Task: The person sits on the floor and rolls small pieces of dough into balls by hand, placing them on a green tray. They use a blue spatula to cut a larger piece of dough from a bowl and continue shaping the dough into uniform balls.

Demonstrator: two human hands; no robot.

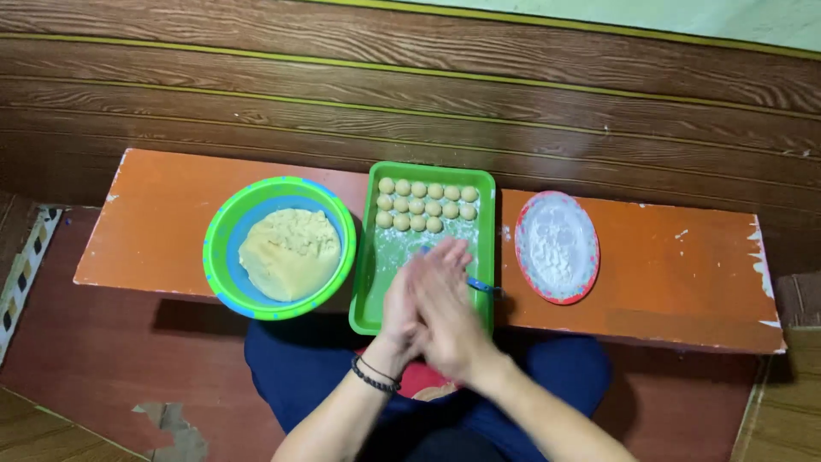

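right hand [449,312] flat on left hand [402,304], contents hidden | round floured dough balls [426,205] | green tray [366,282]

Low orange bench [676,265] with chipped, worn edges, dark brown wood-panel wall [513,94] behind with thin yellow-green stripes, pale green wall strip [684,17] at the top, reddish-brown floor [85,342] with a flaked patch, patterned mat edge [21,265] at left, soft even indoor light
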